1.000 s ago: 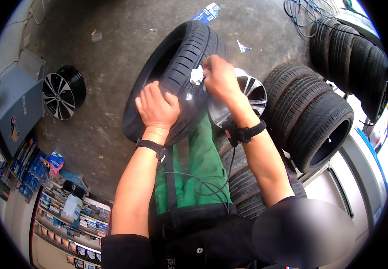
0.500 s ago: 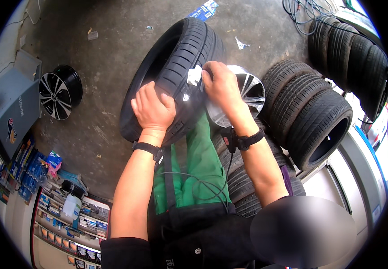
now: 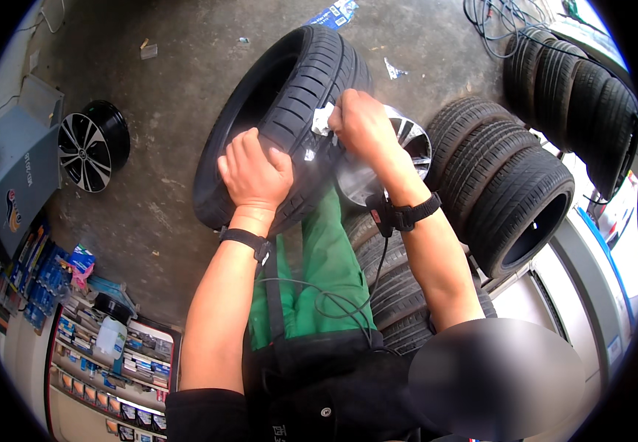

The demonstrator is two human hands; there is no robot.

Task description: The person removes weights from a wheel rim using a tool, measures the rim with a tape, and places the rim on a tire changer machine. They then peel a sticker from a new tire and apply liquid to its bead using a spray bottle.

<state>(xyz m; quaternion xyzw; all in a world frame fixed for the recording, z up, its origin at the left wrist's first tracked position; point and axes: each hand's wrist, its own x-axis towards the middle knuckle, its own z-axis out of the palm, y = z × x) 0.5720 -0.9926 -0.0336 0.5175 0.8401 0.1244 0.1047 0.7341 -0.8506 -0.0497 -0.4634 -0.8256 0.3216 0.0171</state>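
A black tyre (image 3: pixel 317 70) stands on its tread in front of me, leaning, with its hollow side facing left. My left hand (image 3: pixel 256 171) grips the tread on the near side, fingers bent together. On the tread, a crumpled white label (image 3: pixel 323 118) is partly lifted. My right hand (image 3: pixel 363 125) has its fingertips closed at that label's right edge, though the contact is partly hidden. A smaller white scrap (image 3: pixel 309 155) clings to the rubber just below. Behind my right wrist, a silver alloy wheel (image 3: pixel 355 180) is partly covered by my arm.
Tyres (image 3: pixel 473 140) lie stacked at my right, with more tyres (image 3: pixel 554 81) beyond. A black-and-silver wheel rim (image 3: pixel 87 151) sits on the left beside a grey machine (image 3: pixel 20 158). Shelves (image 3: pixel 113 368) stand at lower left; a loose cable (image 3: pixel 341 298) crosses my green trousers.
My right hand has shifted slightly up and left over the label, which looks a little more raised. My left hand keeps its place on the tyre.
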